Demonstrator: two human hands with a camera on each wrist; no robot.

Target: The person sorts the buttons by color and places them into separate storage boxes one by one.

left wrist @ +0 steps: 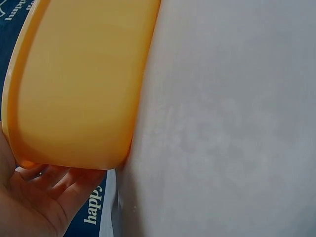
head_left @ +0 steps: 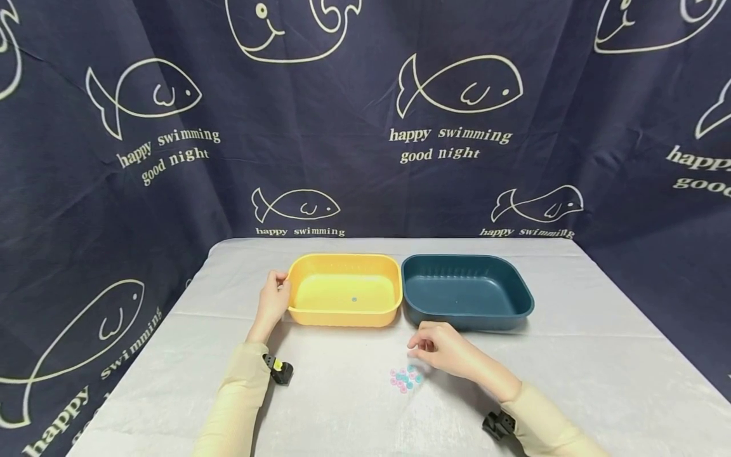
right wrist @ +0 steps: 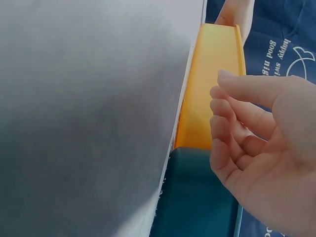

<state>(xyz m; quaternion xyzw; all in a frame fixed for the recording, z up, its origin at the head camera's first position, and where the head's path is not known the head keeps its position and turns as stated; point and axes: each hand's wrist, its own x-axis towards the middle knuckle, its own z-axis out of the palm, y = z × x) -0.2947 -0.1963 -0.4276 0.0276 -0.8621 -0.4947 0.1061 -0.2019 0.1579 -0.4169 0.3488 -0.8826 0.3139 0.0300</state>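
My left hand (head_left: pixel 275 297) holds the left end of a yellow plastic basin (head_left: pixel 344 319). In the left wrist view its fingers (left wrist: pixel 74 190) lie against the basin's outer end wall, and the thumb is mostly hidden at the rim. One small bluish piece (head_left: pixel 354 299) lies inside this basin. My right hand (head_left: pixel 448 349) hovers in front of a dark teal basin (head_left: pixel 468 322), its fingers loosely bent and nothing showing between them. Just left of and nearer than its fingertips, several small pink and light blue pieces (head_left: pixel 405 378) lie in a cluster on the table.
Both basins stand side by side near the back of the table, which is covered by a pale cloth (head_left: pixel 337 393). A dark blue curtain (head_left: pixel 365 152) with white fish drawings hangs behind and along the sides. Black wrist cameras sit on both forearms.
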